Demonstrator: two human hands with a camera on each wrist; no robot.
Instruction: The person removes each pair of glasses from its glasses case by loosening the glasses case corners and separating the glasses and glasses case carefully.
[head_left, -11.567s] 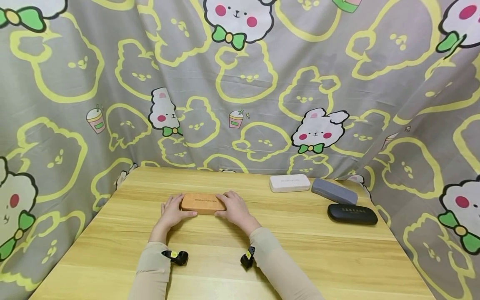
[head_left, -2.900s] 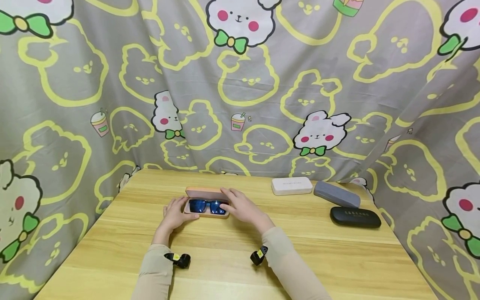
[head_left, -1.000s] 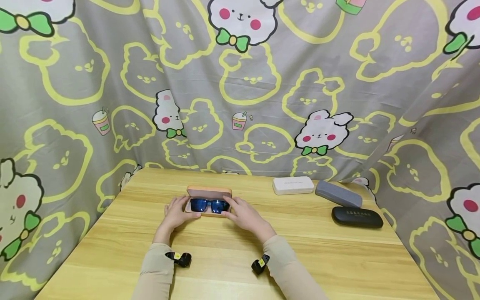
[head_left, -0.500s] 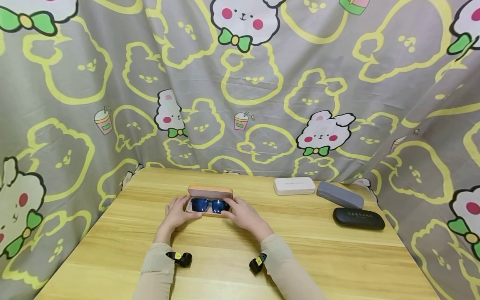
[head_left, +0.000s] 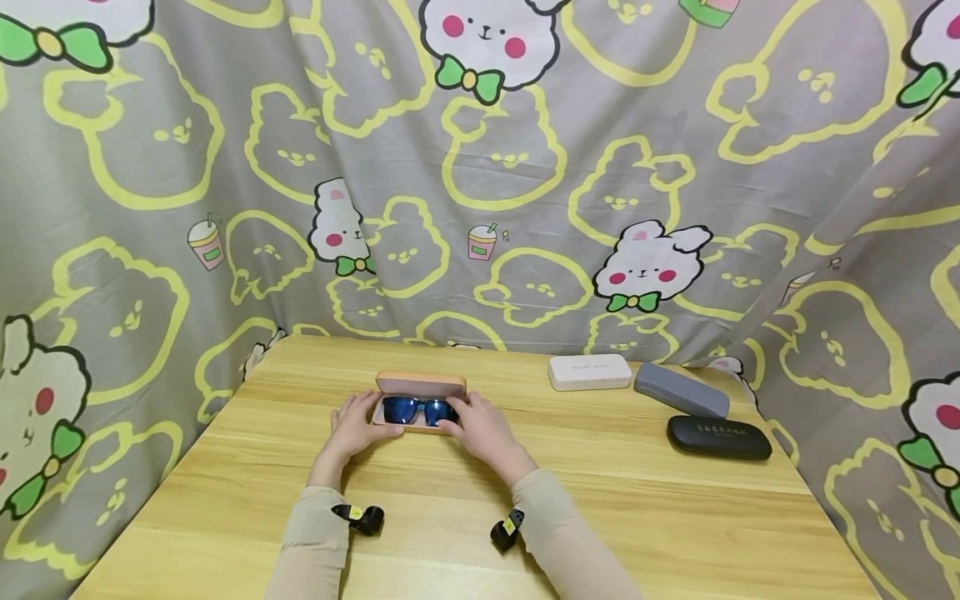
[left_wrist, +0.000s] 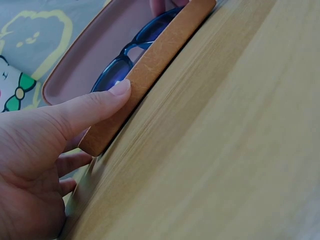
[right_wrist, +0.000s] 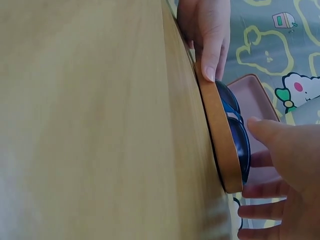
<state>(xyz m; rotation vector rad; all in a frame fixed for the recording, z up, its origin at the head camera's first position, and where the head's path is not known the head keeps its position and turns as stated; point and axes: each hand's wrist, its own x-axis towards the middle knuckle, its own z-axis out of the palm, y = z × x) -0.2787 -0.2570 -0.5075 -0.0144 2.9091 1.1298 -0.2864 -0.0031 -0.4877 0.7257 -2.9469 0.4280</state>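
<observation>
An orange glasses case (head_left: 420,387) lies on the table with its lid raised at the back, showing a pinkish lining. Inside rest sunglasses (head_left: 402,410) with dark blue mirrored lenses. My left hand (head_left: 352,427) grips the case's left end, its thumb over the front wall (left_wrist: 155,62) and its fingers behind the end. At the right end is my right hand (head_left: 486,429). In the right wrist view its thumb (right_wrist: 267,131) is close to the near lens, and its fingers extend beside the case, apart from the thumb. Whether they touch the sunglasses, I cannot tell.
Toward the back right of the wooden table (head_left: 637,517) lie a white glasses case (head_left: 590,372), a grey-blue case (head_left: 681,391) and a black case (head_left: 718,437), all closed. A patterned curtain (head_left: 510,275) hangs behind the table and at its sides.
The orange case was closed in the oldest frame, with both hands at its ends; its lid now stands up. Lately my right hand has shifted slightly left, its thumb over the right lens.
</observation>
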